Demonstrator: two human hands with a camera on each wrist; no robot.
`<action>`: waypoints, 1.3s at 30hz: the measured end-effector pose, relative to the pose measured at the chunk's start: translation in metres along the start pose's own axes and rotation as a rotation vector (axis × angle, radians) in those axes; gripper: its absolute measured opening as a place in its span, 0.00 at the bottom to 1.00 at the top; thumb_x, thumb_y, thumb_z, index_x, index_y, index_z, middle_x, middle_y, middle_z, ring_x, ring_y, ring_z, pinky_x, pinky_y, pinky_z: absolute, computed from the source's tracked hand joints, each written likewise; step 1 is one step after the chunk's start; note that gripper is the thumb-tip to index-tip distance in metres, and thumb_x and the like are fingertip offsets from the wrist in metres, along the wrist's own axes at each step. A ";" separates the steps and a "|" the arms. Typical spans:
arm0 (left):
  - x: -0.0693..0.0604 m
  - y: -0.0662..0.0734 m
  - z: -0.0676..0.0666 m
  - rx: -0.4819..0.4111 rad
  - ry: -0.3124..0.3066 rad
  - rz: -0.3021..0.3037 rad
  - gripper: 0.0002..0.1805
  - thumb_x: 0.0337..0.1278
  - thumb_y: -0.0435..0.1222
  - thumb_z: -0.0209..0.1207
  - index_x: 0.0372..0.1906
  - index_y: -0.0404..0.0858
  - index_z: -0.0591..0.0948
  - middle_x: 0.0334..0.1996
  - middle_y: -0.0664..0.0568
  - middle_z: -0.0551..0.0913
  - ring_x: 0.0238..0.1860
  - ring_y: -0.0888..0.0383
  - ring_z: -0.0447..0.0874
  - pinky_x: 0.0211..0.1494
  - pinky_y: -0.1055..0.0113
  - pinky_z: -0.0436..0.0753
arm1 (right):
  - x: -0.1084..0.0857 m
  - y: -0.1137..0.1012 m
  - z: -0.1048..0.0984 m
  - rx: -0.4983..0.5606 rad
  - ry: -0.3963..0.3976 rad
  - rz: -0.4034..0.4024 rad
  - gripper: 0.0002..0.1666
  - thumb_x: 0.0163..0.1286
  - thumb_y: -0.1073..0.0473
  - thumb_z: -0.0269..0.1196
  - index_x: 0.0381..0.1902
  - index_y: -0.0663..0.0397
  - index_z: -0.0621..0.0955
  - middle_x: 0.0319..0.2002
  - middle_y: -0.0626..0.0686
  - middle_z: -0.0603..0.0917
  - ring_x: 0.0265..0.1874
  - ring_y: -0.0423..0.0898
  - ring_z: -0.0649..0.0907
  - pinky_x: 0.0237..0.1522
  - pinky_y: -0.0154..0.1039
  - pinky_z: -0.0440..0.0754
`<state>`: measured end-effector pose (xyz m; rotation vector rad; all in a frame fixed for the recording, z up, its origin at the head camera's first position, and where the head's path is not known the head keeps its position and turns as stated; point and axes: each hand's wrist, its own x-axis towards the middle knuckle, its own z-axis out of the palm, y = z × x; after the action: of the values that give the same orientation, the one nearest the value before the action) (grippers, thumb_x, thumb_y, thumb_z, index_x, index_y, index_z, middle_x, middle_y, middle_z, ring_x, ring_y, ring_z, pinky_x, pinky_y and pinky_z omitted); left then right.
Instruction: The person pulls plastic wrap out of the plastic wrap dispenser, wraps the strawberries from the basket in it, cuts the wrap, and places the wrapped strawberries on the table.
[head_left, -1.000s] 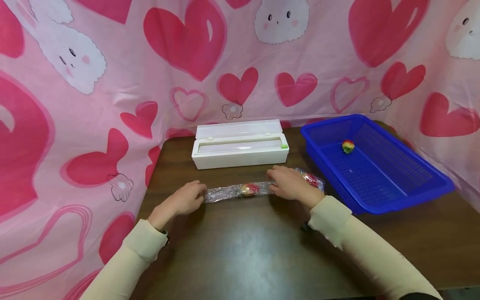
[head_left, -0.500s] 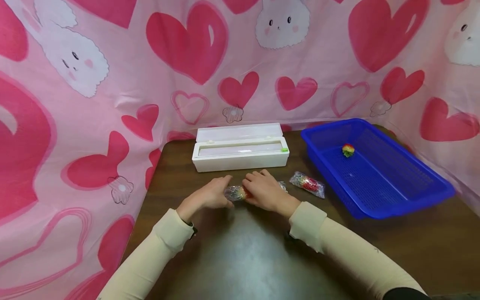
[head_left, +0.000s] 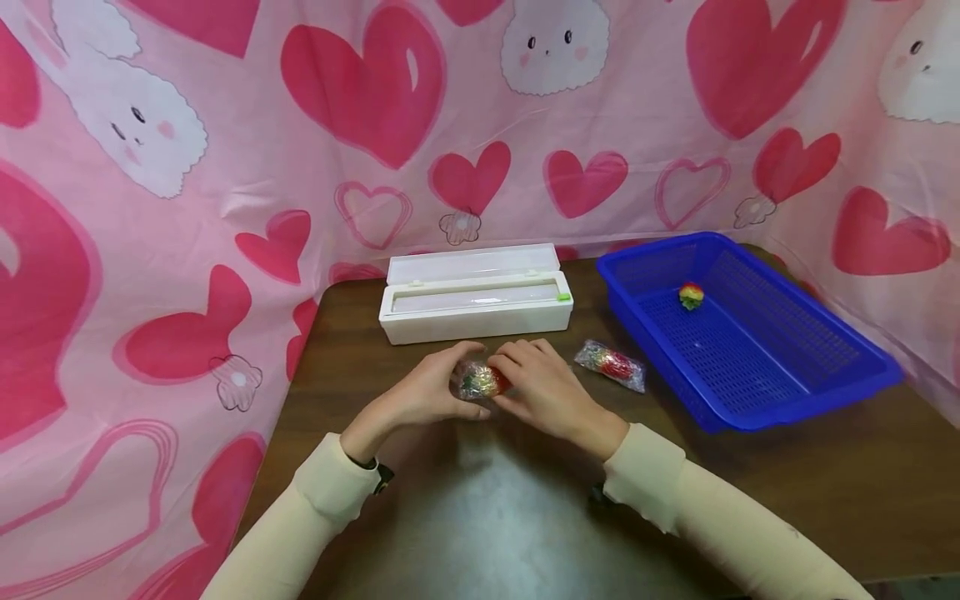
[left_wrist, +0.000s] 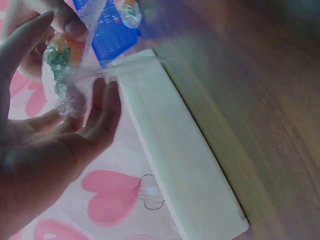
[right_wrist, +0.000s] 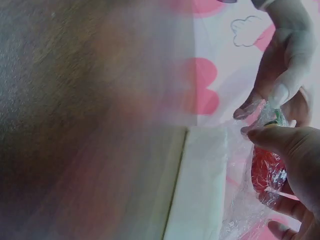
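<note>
Above the brown table, a film-wrapped strawberry [head_left: 480,382], red and yellow with green leaves, is between both hands. My right hand [head_left: 543,387] pinches it at its red end, the thumb pressing the film in the right wrist view. My left hand [head_left: 427,392] is cupped around the leafy end with thumb and fingers spread apart; in the left wrist view some fingers touch the film. Loose clear film [right_wrist: 240,200] trails from the strawberry. Another wrapped strawberry [head_left: 611,364] lies on the table to the right of the hands.
Behind the hands stands a white cling film box [head_left: 476,321] with its lid raised. At the right, a blue plastic basket [head_left: 817,408] holds one strawberry [head_left: 691,295]. A pink heart-patterned cloth [head_left: 360,208] hangs behind and beside the table.
My hands have come together from a stretched strip of film, now gathered around the strawberry. They have lifted it slightly. The other wrapped strawberry has come into full view.
</note>
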<state>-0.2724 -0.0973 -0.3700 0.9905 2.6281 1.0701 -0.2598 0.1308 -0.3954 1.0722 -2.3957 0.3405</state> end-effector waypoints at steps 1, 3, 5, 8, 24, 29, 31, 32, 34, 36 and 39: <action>-0.001 0.001 0.000 -0.023 0.012 0.012 0.48 0.43 0.42 0.80 0.71 0.36 0.69 0.48 0.47 0.81 0.46 0.54 0.81 0.50 0.53 0.84 | 0.000 -0.001 -0.002 -0.001 0.004 0.001 0.25 0.59 0.48 0.77 0.51 0.51 0.83 0.48 0.48 0.83 0.49 0.48 0.80 0.54 0.47 0.73; -0.002 0.003 0.001 -0.060 0.037 0.021 0.46 0.45 0.42 0.79 0.70 0.38 0.70 0.46 0.49 0.81 0.45 0.54 0.81 0.48 0.55 0.85 | 0.000 -0.002 -0.005 -0.003 0.006 0.004 0.26 0.59 0.47 0.77 0.51 0.51 0.83 0.48 0.48 0.83 0.49 0.48 0.79 0.54 0.47 0.73; -0.002 0.005 0.002 -0.093 0.063 0.019 0.44 0.46 0.41 0.79 0.69 0.39 0.70 0.45 0.49 0.81 0.44 0.55 0.81 0.46 0.57 0.85 | 0.000 -0.003 -0.008 -0.006 0.005 0.008 0.27 0.58 0.47 0.78 0.51 0.51 0.83 0.48 0.48 0.83 0.49 0.48 0.79 0.55 0.47 0.73; -0.002 0.006 0.005 -0.166 0.087 0.008 0.43 0.48 0.40 0.78 0.69 0.39 0.70 0.48 0.47 0.79 0.45 0.54 0.81 0.47 0.60 0.84 | 0.000 -0.005 -0.010 -0.011 0.000 0.010 0.28 0.58 0.46 0.78 0.52 0.51 0.83 0.49 0.48 0.82 0.49 0.48 0.79 0.55 0.47 0.72; 0.005 0.005 0.017 -0.396 -0.007 -0.121 0.18 0.67 0.39 0.65 0.54 0.30 0.81 0.42 0.46 0.87 0.37 0.56 0.86 0.44 0.57 0.86 | -0.004 -0.002 -0.012 -0.014 -0.101 0.048 0.46 0.50 0.46 0.82 0.61 0.59 0.76 0.55 0.55 0.81 0.56 0.54 0.78 0.62 0.53 0.72; 0.005 0.003 0.016 -0.532 -0.086 -0.103 0.16 0.69 0.32 0.63 0.55 0.27 0.78 0.43 0.39 0.86 0.38 0.51 0.89 0.48 0.41 0.85 | -0.008 0.001 -0.011 -0.017 -0.143 0.070 0.31 0.51 0.51 0.80 0.52 0.55 0.82 0.43 0.51 0.87 0.47 0.51 0.82 0.61 0.54 0.72; 0.005 0.002 0.016 -0.531 -0.092 -0.101 0.16 0.69 0.32 0.63 0.56 0.28 0.78 0.43 0.39 0.86 0.38 0.51 0.89 0.49 0.41 0.84 | -0.008 0.001 -0.011 -0.005 -0.132 0.074 0.24 0.52 0.53 0.79 0.45 0.52 0.84 0.39 0.48 0.87 0.42 0.49 0.83 0.60 0.53 0.72; 0.005 0.001 0.016 -0.522 -0.085 -0.096 0.16 0.69 0.32 0.63 0.55 0.28 0.78 0.42 0.39 0.86 0.38 0.51 0.89 0.48 0.42 0.85 | -0.008 0.001 -0.012 -0.005 -0.127 0.079 0.22 0.53 0.54 0.79 0.44 0.51 0.84 0.38 0.48 0.87 0.41 0.49 0.83 0.60 0.53 0.72; 0.004 0.001 0.015 -0.498 -0.064 -0.100 0.16 0.69 0.34 0.64 0.55 0.29 0.78 0.41 0.41 0.86 0.37 0.52 0.89 0.47 0.47 0.86 | -0.009 0.002 -0.013 0.007 -0.127 0.096 0.24 0.54 0.53 0.78 0.47 0.51 0.84 0.41 0.48 0.86 0.44 0.49 0.82 0.59 0.52 0.72; 0.003 0.000 0.014 -0.462 -0.021 -0.116 0.17 0.68 0.35 0.64 0.55 0.30 0.79 0.39 0.42 0.87 0.37 0.51 0.89 0.44 0.53 0.87 | -0.010 0.003 -0.017 0.001 -0.126 0.118 0.31 0.54 0.49 0.79 0.54 0.52 0.83 0.48 0.50 0.84 0.50 0.51 0.80 0.59 0.53 0.72; 0.002 0.000 0.010 -0.381 0.069 -0.150 0.18 0.66 0.38 0.67 0.53 0.32 0.80 0.37 0.45 0.88 0.36 0.50 0.88 0.38 0.62 0.84 | -0.011 0.005 -0.026 -0.012 -0.100 0.169 0.42 0.55 0.45 0.78 0.64 0.56 0.77 0.58 0.55 0.79 0.57 0.54 0.77 0.55 0.53 0.74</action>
<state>-0.2706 -0.0905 -0.3775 0.6751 2.3690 1.5113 -0.2483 0.1516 -0.3793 0.9028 -2.5813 0.3366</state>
